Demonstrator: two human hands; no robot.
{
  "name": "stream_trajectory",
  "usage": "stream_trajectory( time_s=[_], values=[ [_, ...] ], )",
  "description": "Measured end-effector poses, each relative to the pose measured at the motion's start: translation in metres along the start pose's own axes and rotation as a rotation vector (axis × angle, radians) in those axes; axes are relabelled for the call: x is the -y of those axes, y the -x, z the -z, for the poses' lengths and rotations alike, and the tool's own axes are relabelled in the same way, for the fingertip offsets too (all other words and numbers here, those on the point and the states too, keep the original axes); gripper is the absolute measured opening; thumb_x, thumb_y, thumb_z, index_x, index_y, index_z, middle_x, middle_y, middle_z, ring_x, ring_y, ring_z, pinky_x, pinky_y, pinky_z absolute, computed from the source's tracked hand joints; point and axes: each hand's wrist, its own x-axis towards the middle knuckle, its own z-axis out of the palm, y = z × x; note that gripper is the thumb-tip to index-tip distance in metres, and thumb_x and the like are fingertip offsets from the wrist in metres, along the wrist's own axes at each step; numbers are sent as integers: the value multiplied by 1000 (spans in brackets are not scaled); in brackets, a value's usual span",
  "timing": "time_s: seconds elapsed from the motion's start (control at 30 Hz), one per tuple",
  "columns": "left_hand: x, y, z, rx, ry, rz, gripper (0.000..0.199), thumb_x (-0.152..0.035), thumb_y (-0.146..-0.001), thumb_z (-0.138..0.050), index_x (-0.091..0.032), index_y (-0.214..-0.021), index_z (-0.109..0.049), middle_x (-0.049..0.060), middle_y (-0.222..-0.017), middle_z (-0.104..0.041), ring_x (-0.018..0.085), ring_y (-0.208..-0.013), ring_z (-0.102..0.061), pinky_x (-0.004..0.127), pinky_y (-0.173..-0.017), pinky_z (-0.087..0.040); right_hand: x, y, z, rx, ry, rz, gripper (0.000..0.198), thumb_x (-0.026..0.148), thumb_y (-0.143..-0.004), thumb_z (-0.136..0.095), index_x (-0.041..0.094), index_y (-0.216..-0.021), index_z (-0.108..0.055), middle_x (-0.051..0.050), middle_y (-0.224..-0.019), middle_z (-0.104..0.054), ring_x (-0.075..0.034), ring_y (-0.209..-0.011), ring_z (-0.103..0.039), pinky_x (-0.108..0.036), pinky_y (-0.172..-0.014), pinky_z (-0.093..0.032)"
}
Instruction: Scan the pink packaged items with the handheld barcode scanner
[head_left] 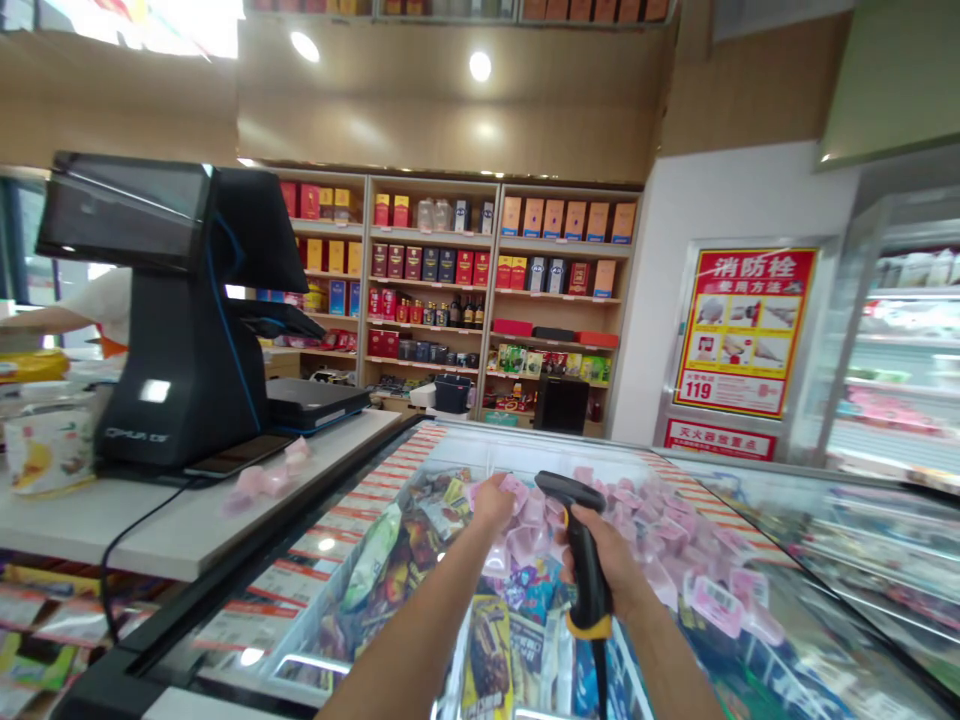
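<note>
My right hand (609,555) is wrapped round the grip of a black and yellow barcode scanner (586,570), whose head tilts up and points left towards my other hand. A cable hangs from the scanner's base. My left hand (493,505) is closed on a small pink plastic piece (516,490) at the edge of a heap. That heap of pink plastic pieces (652,520) spreads over the glass top of a chest freezer (442,455). One piece at the right, a pink piece with a barcode label (718,603), lies face up.
Packaged goods (491,660) show under the glass. To the left, a white counter (172,535) carries a black checkout terminal (176,350), a phone (240,455) and a few pink pieces (266,482). Another person's arm (56,318) is behind it. Shelves of boxes (431,265) stand at the back.
</note>
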Motion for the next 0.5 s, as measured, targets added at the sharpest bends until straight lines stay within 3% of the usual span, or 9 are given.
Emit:
stream_trajectory(
  time_s=[0.27, 0.5],
  values=[
    [11, 5, 15, 10, -248, -203, 33, -23, -75, -48, -17, -108, -46, 7, -122, -41, 22, -113, -36, 47, -93, -26, -8, -3, -14, 14, 36, -21, 25, 40, -67, -51, 15, -72, -49, -1, -53, -58, -8, -31, -46, -19, -28, -36],
    [4, 20, 38, 97, -106, -194, 48, 0, -61, -49, -16, -106, -50, 6, -110, -55, 17, -106, -44, 26, -91, -28, -10, 0, -64, 49, 46, 27, 27, 41, -67, -51, 15, -69, -48, 1, -50, -56, -8, -30, -45, -19, -29, -36]
  ],
)
